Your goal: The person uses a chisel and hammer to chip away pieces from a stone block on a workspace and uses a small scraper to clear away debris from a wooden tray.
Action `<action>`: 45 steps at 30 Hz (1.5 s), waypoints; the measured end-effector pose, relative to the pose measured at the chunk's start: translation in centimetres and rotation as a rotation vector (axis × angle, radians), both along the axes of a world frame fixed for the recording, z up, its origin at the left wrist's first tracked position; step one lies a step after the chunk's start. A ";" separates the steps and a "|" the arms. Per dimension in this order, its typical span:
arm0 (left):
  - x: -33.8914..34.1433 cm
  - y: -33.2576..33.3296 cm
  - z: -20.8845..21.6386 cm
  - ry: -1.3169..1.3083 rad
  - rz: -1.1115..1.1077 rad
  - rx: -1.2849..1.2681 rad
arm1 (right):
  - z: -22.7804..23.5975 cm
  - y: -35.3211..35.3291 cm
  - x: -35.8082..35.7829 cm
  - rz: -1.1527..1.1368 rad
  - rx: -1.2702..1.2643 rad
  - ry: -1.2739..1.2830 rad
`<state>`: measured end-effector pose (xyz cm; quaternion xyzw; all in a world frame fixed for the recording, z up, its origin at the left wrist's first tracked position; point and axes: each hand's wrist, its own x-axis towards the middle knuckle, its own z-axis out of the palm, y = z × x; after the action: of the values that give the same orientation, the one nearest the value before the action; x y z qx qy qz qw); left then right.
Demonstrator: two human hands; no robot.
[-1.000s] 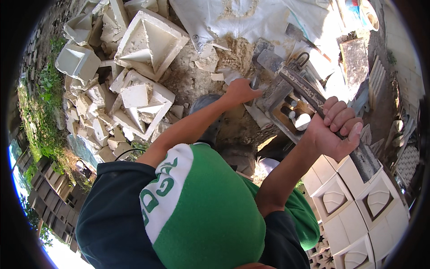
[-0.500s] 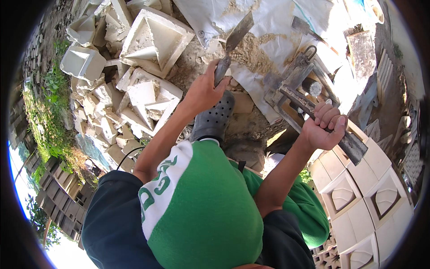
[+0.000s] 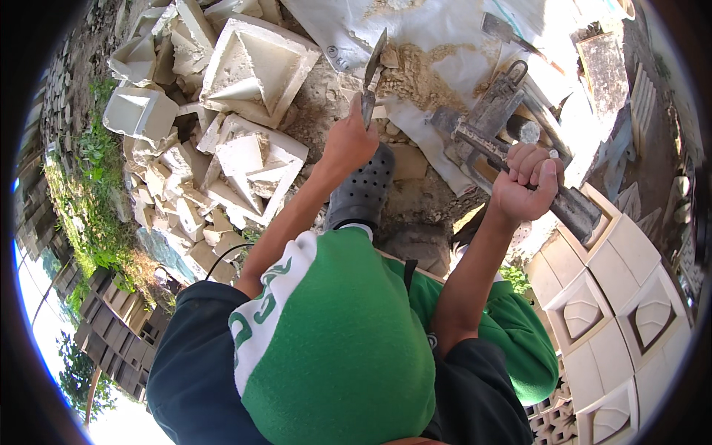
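My left hand is closed round the handle of a trowel, its narrow blade turned nearly edge-on and pointing away over the ground. Over to the right, my right hand wraps a heavy, dirty metal bar that is thicker at its near end. The bar lies slantwise across or just above a metal mould-like frame with a ring on top; whether the two are joined I cannot tell. A short round metal cylinder shows inside the frame. Sandy crumbs lie on a white sheet beyond the trowel.
Broken pale cast blocks pile up at the left. Stacked patterned blocks stand at the right, close to the bar. A flat-bladed tool lies on the sheet. My grey clog is between my arms.
The trowel has turned from blade flat toward edge-on and its tip shifted left. My right hand and the bar have moved slightly up and left across the frame.
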<state>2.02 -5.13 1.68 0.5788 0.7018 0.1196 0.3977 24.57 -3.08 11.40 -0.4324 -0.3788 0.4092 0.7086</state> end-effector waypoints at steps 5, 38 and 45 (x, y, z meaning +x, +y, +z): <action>0.6 0.8 -0.3 -0.098 -0.042 -0.116 | -0.3 -0.2 -0.2 0.010 0.005 -0.022; -3.6 -5.6 2.9 -0.005 -0.101 -0.097 | -0.6 3.3 -1.8 -0.011 0.006 -0.041; -4.0 -1.0 -0.3 0.050 -0.070 0.093 | -1.1 2.5 -1.2 0.040 0.061 0.015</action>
<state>-2.00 -6.17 1.36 0.6236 0.6847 0.1236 0.3565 23.42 -0.56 10.31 -0.3997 -0.3946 0.4147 0.7159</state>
